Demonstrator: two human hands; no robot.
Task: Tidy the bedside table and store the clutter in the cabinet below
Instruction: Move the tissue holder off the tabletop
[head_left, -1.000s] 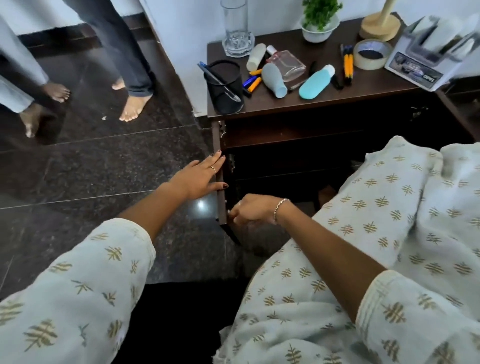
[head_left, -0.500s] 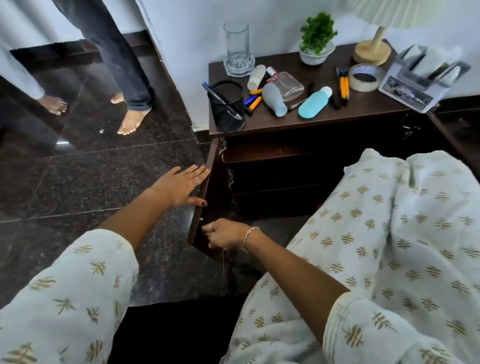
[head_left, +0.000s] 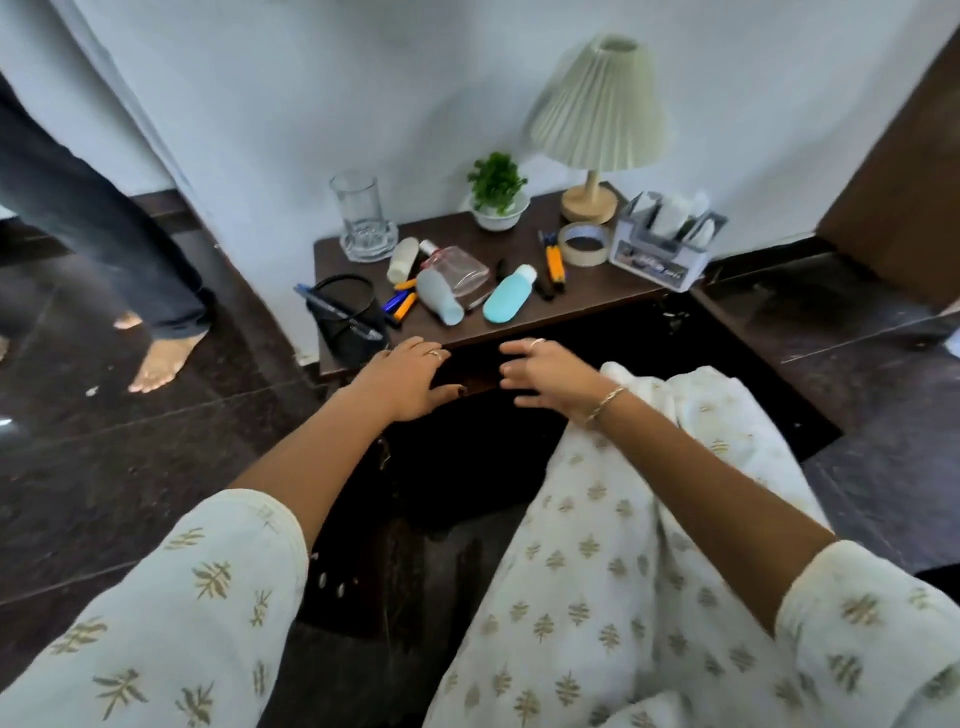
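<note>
Both arms reach forward: left hand (head_left: 402, 382) flat, fingers loosely spread, right hand (head_left: 545, 374) with fingers relaxed, holding nothing, at the bedside table (head_left: 613, 283) front edge. Clutter, a teal bottle (head_left: 508, 301) included, lies on top; dark stone floor (head_left: 93, 467) around.

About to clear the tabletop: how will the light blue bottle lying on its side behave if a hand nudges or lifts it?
The light blue bottle lies on its side and looks rounded, so a nudge may roll it. It sits near the bedside table front edge, so it could roll off. Its matte, soft-looking skin probably grips well; weight cannot be judged.
</note>
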